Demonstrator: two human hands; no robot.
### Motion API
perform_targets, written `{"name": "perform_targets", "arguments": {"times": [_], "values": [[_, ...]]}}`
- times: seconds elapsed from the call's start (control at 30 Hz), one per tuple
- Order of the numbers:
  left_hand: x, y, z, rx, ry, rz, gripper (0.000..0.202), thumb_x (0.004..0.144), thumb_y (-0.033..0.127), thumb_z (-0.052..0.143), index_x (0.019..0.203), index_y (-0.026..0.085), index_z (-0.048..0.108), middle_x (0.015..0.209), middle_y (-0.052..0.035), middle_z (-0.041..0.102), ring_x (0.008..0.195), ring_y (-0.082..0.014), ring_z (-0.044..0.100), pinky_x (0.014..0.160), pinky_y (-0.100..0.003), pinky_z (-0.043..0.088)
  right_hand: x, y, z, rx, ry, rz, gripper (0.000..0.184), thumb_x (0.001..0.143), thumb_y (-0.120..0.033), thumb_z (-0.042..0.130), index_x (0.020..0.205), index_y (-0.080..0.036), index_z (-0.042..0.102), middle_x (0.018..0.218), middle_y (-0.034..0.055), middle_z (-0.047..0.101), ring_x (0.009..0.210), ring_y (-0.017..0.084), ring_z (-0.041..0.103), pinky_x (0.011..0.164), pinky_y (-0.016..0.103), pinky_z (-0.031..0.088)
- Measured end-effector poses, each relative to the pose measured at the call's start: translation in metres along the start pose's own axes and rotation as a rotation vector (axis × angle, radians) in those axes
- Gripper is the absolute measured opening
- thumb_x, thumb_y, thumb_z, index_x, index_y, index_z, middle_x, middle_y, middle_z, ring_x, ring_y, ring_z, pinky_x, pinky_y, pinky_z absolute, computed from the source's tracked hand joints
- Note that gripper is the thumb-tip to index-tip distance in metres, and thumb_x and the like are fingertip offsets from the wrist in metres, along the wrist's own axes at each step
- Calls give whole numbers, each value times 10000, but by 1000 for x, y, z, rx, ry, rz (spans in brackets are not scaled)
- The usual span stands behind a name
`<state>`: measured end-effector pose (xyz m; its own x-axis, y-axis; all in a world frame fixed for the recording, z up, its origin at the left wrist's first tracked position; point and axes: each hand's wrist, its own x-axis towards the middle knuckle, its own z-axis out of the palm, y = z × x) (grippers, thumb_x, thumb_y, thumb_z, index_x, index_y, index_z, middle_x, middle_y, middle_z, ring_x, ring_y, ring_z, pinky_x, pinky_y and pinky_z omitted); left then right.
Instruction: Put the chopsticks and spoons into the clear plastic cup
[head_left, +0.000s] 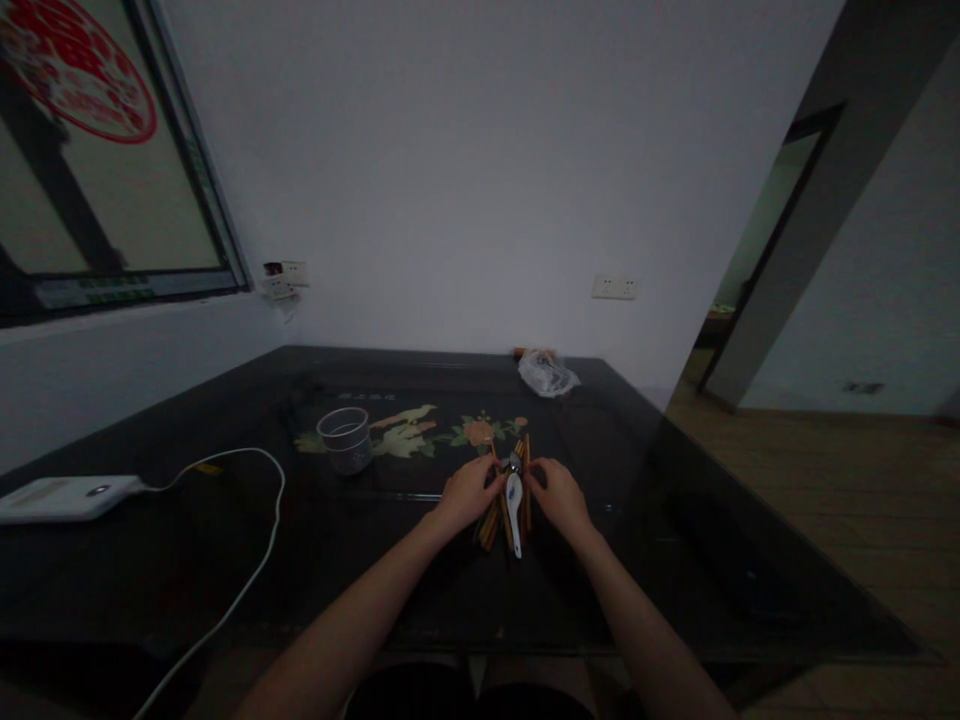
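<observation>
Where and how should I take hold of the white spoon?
Probably by the handle of the white spoon, from the near side: it is slim and points that way, while the left hand and right hand flank the wider bowl.

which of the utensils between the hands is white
The spoon with a blue mark in its bowl; the chopsticks are yellowish brown and the metal-looking utensil grey.
</observation>
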<state>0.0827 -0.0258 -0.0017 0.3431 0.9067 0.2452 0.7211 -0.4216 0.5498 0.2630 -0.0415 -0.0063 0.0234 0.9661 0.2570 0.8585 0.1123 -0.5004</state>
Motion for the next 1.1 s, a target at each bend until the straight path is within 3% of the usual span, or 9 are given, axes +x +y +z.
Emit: {"name": "perform_targets", "arguments": {"times": [0.17, 0.27, 0.37, 0.5, 0.67, 0.8, 0.97, 1.1], "values": [[-1, 5, -7, -42, 41, 34, 249, 863, 323, 466, 1062, 225, 580, 1082, -41, 628, 896, -171, 612, 778, -269, 466, 1, -1, 0, 114, 72, -28, 193, 861, -251, 456, 944, -203, 624, 1013, 68, 637, 982, 203, 580, 837, 300, 432], [-1, 13, -19, -71, 83, 68, 242, 873, 308, 454, 1064, 235, 585, 1098, -27, 630, 888, -160, 615, 809, -276, 472, 2, -3, 2, 266, 112, -85, 195, 844, -255, 457, 903, -186, 630, 953, 71, 656, 906, 202, 599, 810, 308, 447], [-7, 20, -42, -115, 193, 137, 248, 876, 270, 455, 1077, 231, 595, 1093, -31, 645, 933, -164, 608, 871, -289, 460, 3, -12, 1, 457, 97, -121, 211, 824, -311, 483, 866, -172, 635, 857, 63, 673, 790, 194, 614, 725, 298, 466], [-21, 16, -86, -129, 455, 251, 232, 897, 283, 439, 1016, 203, 621, 998, -37, 668, 936, -173, 608, 863, -296, 457, 6, -37, -4, 642, 22, -158, 220, 800, -346, 516, 858, -167, 631, 799, 46, 678, 715, 173, 621, 646, 272, 470], [-35, -34, -141, -28, 796, 227, 217, 874, 287, 451, 903, 187, 642, 945, -47, 660, 951, -198, 589, 904, -330, 428, 17, -81, -1, 877, -79, -232, 191, 784, -307, 533, 894, -170, 607, 759, 27, 654, 694, 156, 622, 667, 281, 490], [-38, -94, -165, -102, 1101, 61, 221, 858, 300, 454, 867, 172, 634, 946, -50, 632, 978, -196, 557, 937, -333, 397, 35, -118, 24, 983, -142, -265, 228, 756, -252, 548, 967, -176, 588, 816, 25, 627, 759, 151, 604, 703, 283, 491], [-30, -160, -157, -514, 1279, -232, 234, 821, 292, 422, 855, 161, 612, 902, -35, 609, 906, -162, 556, 874, -296, 419, 57, -150, 82, 966, -262, -142, 374, 712, -193, 576, 1084, -189, 533, 856, 10, 578, 778, 146, 578, 723, 292, 490], [-19, -181, -139, -902, 1235, -432, 217, 781, 266, 427, 866, 160, 596, 923, -25, 610, 883, -133, 563, 854, -267, 422, 61, -164, 124, 862, -285, -5, 526, 658, -148, 593, 1174, -203, 500, 993, 42, 571, 889, 174, 571, 805, 330, 477]]}}
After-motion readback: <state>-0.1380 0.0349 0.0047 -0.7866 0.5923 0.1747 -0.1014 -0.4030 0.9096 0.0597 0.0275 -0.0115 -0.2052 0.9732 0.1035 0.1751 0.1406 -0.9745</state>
